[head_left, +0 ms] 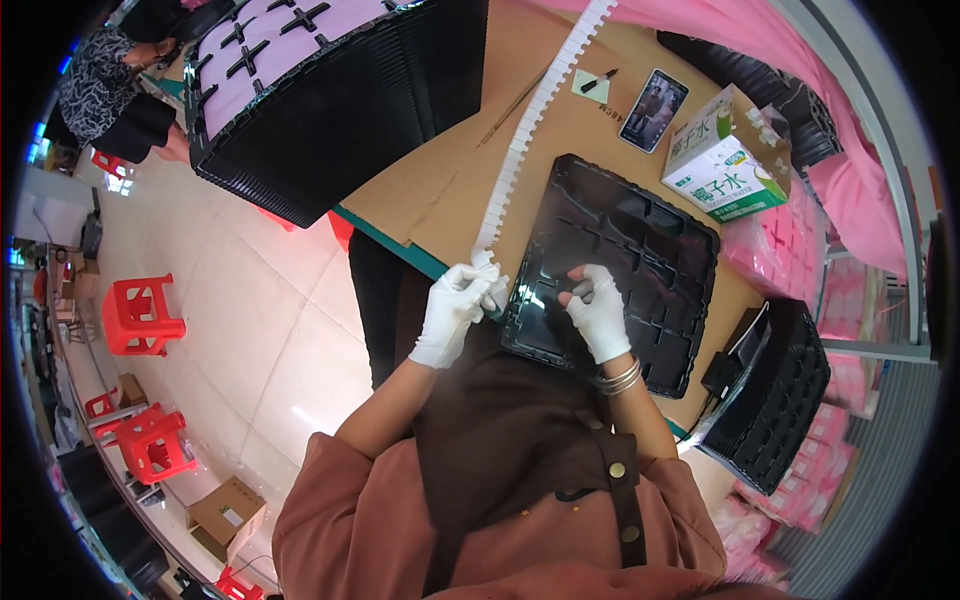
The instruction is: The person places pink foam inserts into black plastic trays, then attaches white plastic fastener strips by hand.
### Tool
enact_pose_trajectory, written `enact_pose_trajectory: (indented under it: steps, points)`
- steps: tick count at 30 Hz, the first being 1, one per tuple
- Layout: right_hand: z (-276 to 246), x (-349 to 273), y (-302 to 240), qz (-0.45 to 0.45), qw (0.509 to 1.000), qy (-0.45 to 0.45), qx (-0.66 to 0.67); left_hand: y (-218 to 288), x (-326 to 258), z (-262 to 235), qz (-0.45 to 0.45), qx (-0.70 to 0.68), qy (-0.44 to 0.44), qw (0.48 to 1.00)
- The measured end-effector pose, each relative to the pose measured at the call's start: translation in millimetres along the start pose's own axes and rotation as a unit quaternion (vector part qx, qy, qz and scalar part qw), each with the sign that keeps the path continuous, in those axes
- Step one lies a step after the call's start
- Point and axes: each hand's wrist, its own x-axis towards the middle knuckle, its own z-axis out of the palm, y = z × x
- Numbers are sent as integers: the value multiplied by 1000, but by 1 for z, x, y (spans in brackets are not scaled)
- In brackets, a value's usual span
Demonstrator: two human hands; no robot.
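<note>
1. Nearest, at the bench's (405, 205) near edge, the left hand (452, 308), in a white glove, pinches the lower end of a notched white strip (525, 135).
2. Just beside it, the right hand (600, 312) hovers over a black tray (650, 232), its fingers half curled with a narrow gap between the tips (two of them poke bare from the glove).
3. The tray lies flat along the near edge; left of it, the strip runs away toward the far edge.
4. Beyond the tray stand a phone (654, 110), its screen lit, and, nearer the right edge, a white-and-green carton (728, 165).
5. A tall tray stack (345, 115) rises at the left end.
</note>
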Motion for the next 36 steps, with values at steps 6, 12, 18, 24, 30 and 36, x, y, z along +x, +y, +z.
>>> enact_pose_trajectory:
  steps: [6, 12, 18, 24, 30, 36]
  points:
    - [28, -8, -27, 56, 950, -116, 286, -6, -12, 15, 21, -44, -79, 996]
    - [16, -13, -27, 90, 919, -141, 358, 11, -12, 25, -100, -85, -98, 987]
    - [10, -30, -48, -321, 938, 128, -31, -8, 1, 35, -77, -80, -63, 992]
    - [-73, 15, 5, -6, 974, 135, 181, -11, 9, 29, -51, -57, 1, 997]
    - [-127, 42, 39, -39, 936, 225, 267, 2, 7, 36, -48, -33, -3, 998]
    - [-218, 119, -26, -175, 855, 488, 15, 18, -4, 51, -19, 10, 16, 1000]
